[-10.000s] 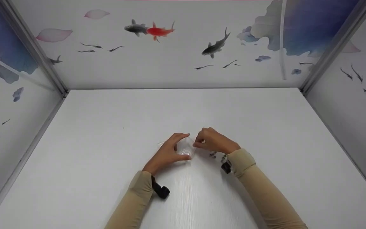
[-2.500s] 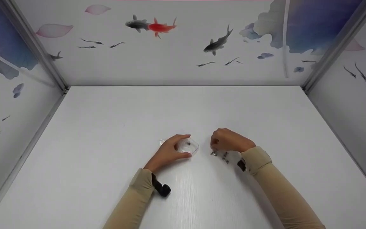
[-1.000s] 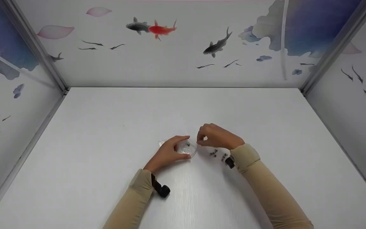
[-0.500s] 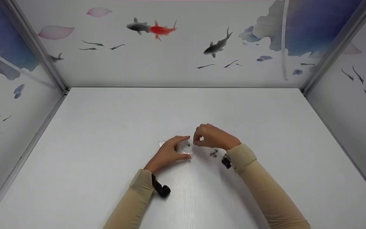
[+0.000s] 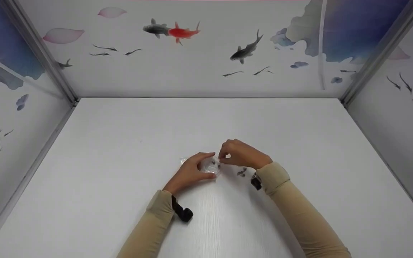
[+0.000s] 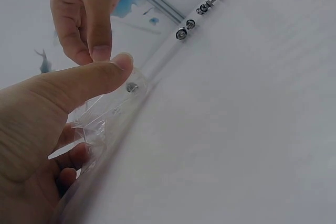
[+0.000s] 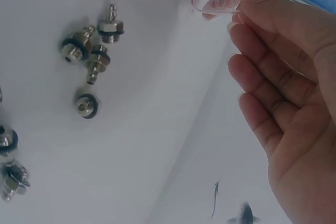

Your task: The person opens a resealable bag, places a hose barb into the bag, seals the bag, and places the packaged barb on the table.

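Note:
A small clear plastic zip bag lies in the curve of my left hand, thumb on one side and fingers on the other. Its pink-red seal line shows in the right wrist view. Two small metal hose fittings show inside the bag, one of them a dark-ringed fitting near the mouth. My right hand is at the mouth, thumb and forefinger pinching the bag's edge; its other fingers are loosely bent. Just right of the bag, loose hose fittings with black rings lie on the table, partly below the right wrist.
The white tabletop is bounded by printed panels at the back and both sides. A black wrist camera sits on the left wrist, and another camera on the right wrist overlaps some fittings in the head view.
My right hand has moved left from the loose fittings to the bag's mouth. A second fitting now shows in the bag beside the first. My left hand stays in place.

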Demonstrator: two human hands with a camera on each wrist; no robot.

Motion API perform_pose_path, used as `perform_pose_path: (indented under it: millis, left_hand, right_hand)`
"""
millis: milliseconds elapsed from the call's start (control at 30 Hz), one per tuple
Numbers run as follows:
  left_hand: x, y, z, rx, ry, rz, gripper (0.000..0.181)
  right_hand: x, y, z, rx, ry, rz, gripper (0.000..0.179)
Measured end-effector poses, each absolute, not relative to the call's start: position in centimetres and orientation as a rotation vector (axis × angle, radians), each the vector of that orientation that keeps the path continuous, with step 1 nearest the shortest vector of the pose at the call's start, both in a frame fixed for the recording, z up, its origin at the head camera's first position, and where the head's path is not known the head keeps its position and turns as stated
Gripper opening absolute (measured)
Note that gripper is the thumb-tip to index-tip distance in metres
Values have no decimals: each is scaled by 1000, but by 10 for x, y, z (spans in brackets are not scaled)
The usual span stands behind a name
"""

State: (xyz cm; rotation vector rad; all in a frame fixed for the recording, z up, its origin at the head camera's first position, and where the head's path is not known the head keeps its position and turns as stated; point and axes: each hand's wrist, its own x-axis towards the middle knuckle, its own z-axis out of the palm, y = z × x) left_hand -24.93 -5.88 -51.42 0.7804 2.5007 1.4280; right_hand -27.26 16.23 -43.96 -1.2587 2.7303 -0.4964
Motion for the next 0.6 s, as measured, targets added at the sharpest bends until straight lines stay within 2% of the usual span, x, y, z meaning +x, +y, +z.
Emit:
perform_pose_path:
  millis: [600]
  left_hand:
    - [-251,-57,-516,758,2515,1429,71]
  right_hand:
    - [-266,183,-436,-1081,2677,-508,15]
